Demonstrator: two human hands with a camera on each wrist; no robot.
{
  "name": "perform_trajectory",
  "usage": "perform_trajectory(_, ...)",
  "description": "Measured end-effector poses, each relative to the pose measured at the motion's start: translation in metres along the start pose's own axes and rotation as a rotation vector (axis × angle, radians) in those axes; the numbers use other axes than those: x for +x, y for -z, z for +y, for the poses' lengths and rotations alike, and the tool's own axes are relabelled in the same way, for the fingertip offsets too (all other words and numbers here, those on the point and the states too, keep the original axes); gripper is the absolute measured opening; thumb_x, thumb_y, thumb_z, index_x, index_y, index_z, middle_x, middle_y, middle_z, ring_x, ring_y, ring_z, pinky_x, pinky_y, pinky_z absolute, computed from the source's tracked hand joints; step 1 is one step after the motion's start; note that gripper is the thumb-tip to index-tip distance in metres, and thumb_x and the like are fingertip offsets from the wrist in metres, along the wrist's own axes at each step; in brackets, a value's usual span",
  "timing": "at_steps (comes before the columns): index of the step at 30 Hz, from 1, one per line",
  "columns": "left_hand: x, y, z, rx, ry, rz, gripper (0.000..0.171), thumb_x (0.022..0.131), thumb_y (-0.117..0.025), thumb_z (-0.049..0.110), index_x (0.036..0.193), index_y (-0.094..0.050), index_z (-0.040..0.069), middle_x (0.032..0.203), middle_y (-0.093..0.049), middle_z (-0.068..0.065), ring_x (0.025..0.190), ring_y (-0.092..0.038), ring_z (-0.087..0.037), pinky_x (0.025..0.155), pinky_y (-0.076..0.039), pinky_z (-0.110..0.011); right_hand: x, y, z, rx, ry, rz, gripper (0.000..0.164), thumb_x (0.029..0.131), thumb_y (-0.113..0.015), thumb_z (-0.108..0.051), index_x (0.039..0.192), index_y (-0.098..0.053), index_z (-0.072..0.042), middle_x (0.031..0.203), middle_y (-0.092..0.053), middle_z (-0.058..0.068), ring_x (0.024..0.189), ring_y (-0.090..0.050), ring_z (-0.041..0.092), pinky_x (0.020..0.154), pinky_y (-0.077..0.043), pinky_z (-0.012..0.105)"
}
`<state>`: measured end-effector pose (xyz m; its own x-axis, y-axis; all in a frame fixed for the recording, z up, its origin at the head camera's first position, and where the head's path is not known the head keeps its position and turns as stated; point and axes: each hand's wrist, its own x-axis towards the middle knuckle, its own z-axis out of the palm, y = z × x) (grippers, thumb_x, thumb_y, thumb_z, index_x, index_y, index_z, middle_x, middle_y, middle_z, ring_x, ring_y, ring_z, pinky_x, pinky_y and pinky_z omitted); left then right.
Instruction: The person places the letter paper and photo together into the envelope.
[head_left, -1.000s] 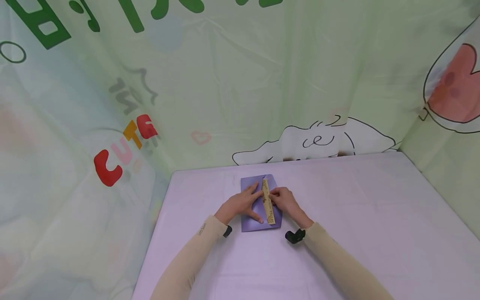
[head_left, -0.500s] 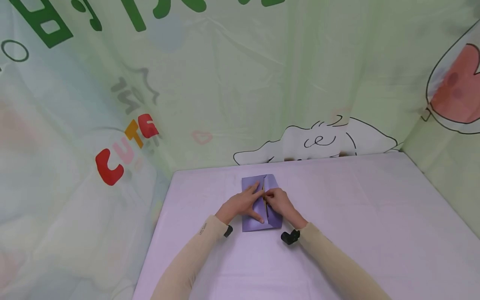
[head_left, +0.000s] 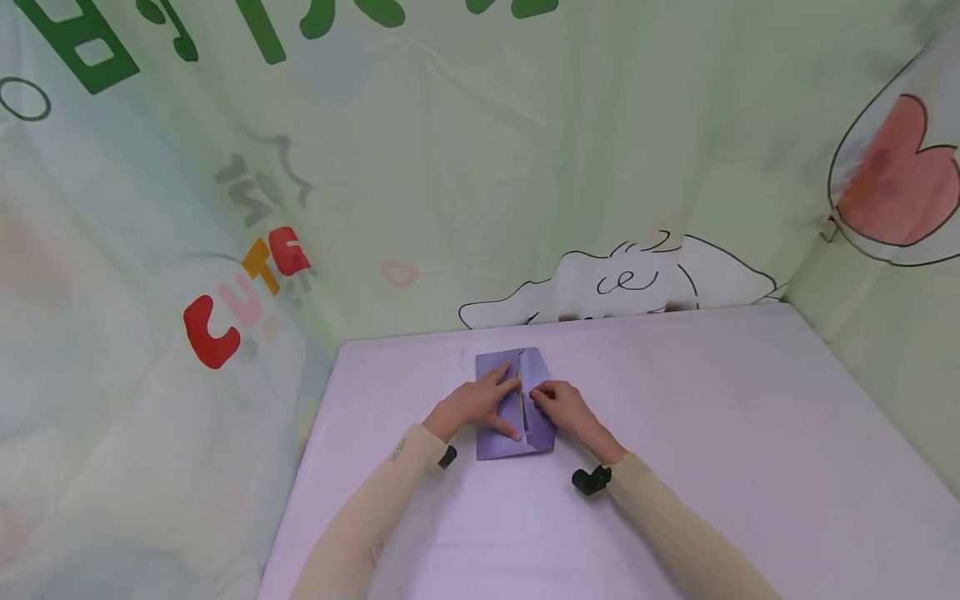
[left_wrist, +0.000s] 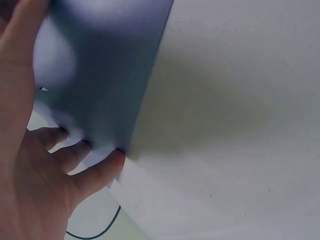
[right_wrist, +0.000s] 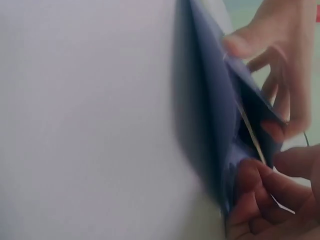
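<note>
A purple envelope (head_left: pixel 492 442) lies on the table with its long opening facing up. A thin yellowish edge of a patterned card (head_left: pixel 521 400) shows in that opening; the rest is hidden inside. Spread over the envelope's left half, my left hand (head_left: pixel 476 404) presses it down. In the left wrist view its fingers (left_wrist: pixel 100 175) reach across the envelope's end. My right hand (head_left: pixel 572 410) is at the right-hand flap, fingertips curled, and pinches the flap by its edge. The right wrist view has these curled fingers (right_wrist: pixel 260 200) beside the card's edge, the envelope gaping there.
The table (head_left: pixel 675 417) has a pale lilac cover. Behind it hangs a printed curtain (head_left: pixel 480 167), with another curtain side along the left. A black camera (head_left: pixel 591 480) sits at the right wrist.
The patterned card, which lay exposed on top of the envelope, has slid into the opening so only an edge shows. My right hand moved left, then back right. The left hand has stayed put.
</note>
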<state>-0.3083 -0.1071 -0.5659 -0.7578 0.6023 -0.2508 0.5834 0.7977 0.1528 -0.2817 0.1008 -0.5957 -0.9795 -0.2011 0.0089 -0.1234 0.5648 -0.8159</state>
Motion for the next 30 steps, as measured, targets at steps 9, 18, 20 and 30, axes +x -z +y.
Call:
perform_trajectory(9,0.016,-0.014,-0.009,0.091,0.033,0.059,0.060,0.094,-0.046,0.071,0.139,-0.049,0.030,0.166,-0.023,-0.015,0.149,-0.034,-0.038,0.096,-0.054,-0.050,0.000,0.010,0.015,-0.051,-0.030,-0.064,0.024,0.100,-0.057,-0.014,0.105,-0.073,0.003,0.090,-0.072,0.009,0.084,-0.060,0.016,0.077,-0.050,0.034)
perform_trajectory(18,0.025,-0.028,-0.011,0.198,0.126,0.142,0.064,0.097,-0.043,0.069,0.148,-0.044,0.032,0.163,-0.032,-0.016,0.142,-0.043,-0.037,0.097,-0.052,-0.054,0.002,0.012,0.018,-0.025,-0.008,-0.050,0.022,0.100,-0.057,-0.013,0.103,-0.072,0.003,0.083,-0.068,0.007,0.079,-0.056,0.013,0.074,-0.046,0.030)
perform_trajectory(20,0.025,-0.030,-0.010,0.217,0.139,0.145,0.066,0.096,-0.043,0.070,0.150,-0.042,0.032,0.162,-0.033,-0.016,0.141,-0.044,-0.037,0.097,-0.051,-0.054,0.003,0.012,0.018,-0.021,0.007,-0.047,0.022,0.100,-0.058,-0.013,0.103,-0.072,0.004,0.081,-0.068,0.006,0.077,-0.055,0.012,0.072,-0.046,0.029)
perform_trajectory(30,0.024,-0.025,-0.010,0.243,0.161,0.283,0.074,0.094,-0.049,0.070,0.155,-0.037,0.029,0.160,-0.039,-0.012,0.138,-0.048,-0.037,0.097,-0.049,-0.056,0.012,0.023,0.016,-0.039,0.024,0.026,0.024,0.102,-0.056,-0.017,0.104,-0.072,0.001,0.086,-0.069,0.007,0.079,-0.057,0.014,0.073,-0.047,0.031)
